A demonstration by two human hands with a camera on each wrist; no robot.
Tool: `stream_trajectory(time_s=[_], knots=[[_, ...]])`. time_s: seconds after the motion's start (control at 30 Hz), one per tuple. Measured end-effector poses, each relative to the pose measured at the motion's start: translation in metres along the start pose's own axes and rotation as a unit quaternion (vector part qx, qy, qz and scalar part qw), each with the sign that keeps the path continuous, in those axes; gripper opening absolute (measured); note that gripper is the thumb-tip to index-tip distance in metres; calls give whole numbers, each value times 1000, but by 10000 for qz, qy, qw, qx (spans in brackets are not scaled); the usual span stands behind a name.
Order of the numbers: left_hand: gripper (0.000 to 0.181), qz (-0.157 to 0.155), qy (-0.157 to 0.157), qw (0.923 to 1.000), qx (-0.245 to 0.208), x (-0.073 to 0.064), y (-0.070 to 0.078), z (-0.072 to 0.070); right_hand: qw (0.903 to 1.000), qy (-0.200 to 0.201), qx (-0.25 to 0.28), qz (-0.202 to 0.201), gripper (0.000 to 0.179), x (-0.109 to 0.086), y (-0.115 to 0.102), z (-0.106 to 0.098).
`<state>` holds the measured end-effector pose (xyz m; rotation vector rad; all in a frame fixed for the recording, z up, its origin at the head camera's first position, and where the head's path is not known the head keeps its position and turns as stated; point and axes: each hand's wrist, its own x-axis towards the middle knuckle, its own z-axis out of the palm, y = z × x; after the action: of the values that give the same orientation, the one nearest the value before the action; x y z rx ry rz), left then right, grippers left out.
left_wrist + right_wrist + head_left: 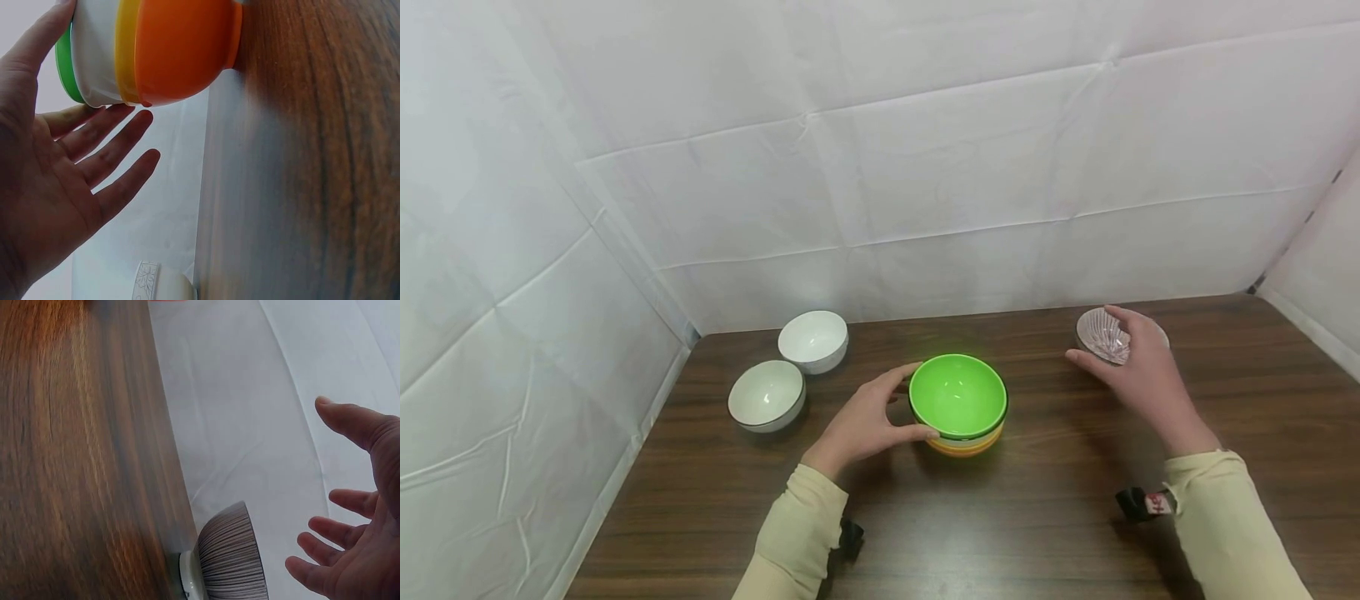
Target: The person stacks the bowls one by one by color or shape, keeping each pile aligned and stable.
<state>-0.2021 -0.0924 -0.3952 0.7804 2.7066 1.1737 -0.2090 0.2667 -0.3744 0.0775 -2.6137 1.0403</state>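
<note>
In the head view, a green bowl (958,396) tops a nested stack standing upright on the table. The left wrist view shows a white bowl (94,50), a yellow bowl (127,50) and an orange bowl (181,50) beneath it. My left hand (868,421) holds the stack between thumb and fingers at its left side; the ring and little fingers stay off it. My right hand (1150,379) hovers by a striped bowl (1097,333) and partly hides it. In the right wrist view, its spread fingers are apart from that bowl (231,556).
Two more bowls stand at the left: a white bowl (814,337) at the back and a dark-rimmed white bowl (766,393) in front of it. White sheeting (925,167) walls off the back and sides of the wooden table (985,533).
</note>
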Motion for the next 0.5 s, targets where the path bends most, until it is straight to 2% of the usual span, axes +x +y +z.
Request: stream_trajectory(time_s=[0.2,0.5], knots=[[86,4,-1,10000,-14,0,0,0,9996,207,115,147,87,0,4,-2],[87,5,2,10000,-2,0,1,0,9988,467,-96,142,82,2,13,-3]])
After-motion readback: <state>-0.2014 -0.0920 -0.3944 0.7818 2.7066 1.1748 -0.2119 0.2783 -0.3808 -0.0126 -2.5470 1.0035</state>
